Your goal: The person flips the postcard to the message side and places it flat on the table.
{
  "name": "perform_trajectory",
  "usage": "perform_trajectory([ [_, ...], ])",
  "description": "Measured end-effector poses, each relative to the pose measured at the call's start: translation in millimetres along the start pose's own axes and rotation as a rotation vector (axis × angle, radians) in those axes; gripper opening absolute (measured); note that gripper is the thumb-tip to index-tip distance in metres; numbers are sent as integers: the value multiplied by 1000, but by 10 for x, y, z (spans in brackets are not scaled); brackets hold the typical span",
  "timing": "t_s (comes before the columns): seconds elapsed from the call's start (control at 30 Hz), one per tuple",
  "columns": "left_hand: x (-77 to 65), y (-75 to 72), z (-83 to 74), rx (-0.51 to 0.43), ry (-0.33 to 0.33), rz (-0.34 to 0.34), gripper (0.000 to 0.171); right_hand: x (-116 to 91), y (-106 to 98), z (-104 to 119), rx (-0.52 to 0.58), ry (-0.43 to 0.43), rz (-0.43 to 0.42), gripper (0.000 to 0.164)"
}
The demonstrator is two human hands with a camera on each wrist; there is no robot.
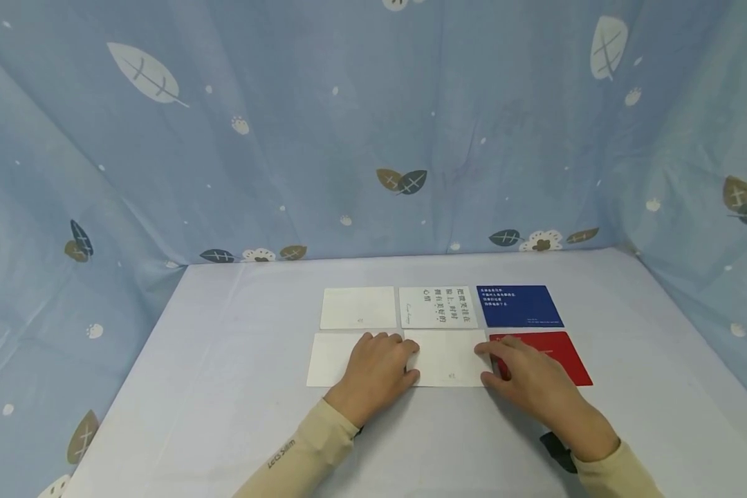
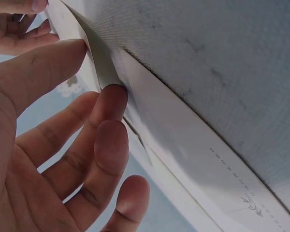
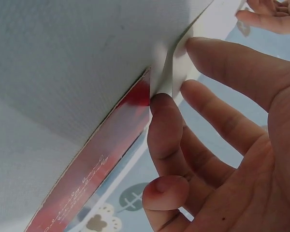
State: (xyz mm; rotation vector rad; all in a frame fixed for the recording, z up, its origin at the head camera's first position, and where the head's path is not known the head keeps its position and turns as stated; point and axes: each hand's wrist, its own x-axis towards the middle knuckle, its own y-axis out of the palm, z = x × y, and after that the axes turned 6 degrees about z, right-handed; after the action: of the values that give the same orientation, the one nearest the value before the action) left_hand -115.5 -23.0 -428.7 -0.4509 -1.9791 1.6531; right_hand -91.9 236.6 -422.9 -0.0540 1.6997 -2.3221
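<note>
Six cards form two rows on the white table. My left hand [image 1: 376,373] and right hand [image 1: 535,384] pinch the left and right edges of the front middle card, a cream one [image 1: 448,356]. Its ends look bent and slightly off the cloth in both wrist views, with a thumb on one face and fingers on the other. Part of the front left cream card [image 1: 330,361] is hidden under my left hand. Beneath my right hand lies a red card [image 1: 569,356]; its white script shows in the right wrist view.
Behind, from left to right, lie a cream card [image 1: 355,308], a white card [image 1: 423,315] with dark vertical writing and a blue card [image 1: 519,311]. The white-clothed table [image 1: 224,360] meets a blue leaf-patterned curtain [image 1: 324,131] at its back and sides.
</note>
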Motion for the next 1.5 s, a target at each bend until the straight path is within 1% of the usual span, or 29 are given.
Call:
perform_trajectory([
  [0.23, 5, 10, 0, 5, -6, -2, 24, 2, 14, 4, -1, 0, 13, 51],
  [0.43, -1, 9, -1, 20, -13, 31, 19, 9, 11, 5, 7, 6, 25, 49],
  [0.6, -1, 10, 0, 14, -15, 49, 18, 8, 9, 10, 9, 14, 35, 49],
  [0.9, 6, 15, 4, 17, -8, 48, 15, 21, 16, 5, 8, 15, 42, 49],
  [1.07, 11, 9, 6, 11, -8, 55, 16, 19, 6, 9, 6, 20, 47, 48],
  [1.17, 22, -6, 20, -3, -12, 54, 16, 18, -10, 3, 6, 10, 27, 48],
  [1.33, 33, -37, 59, -22, -22, 25, 19, 21, -43, -15, -8, -15, -32, 46],
  [1.5, 39, -56, 107, -35, -29, -1, 22, 17, -82, -25, -3, -15, -80, 46],
])
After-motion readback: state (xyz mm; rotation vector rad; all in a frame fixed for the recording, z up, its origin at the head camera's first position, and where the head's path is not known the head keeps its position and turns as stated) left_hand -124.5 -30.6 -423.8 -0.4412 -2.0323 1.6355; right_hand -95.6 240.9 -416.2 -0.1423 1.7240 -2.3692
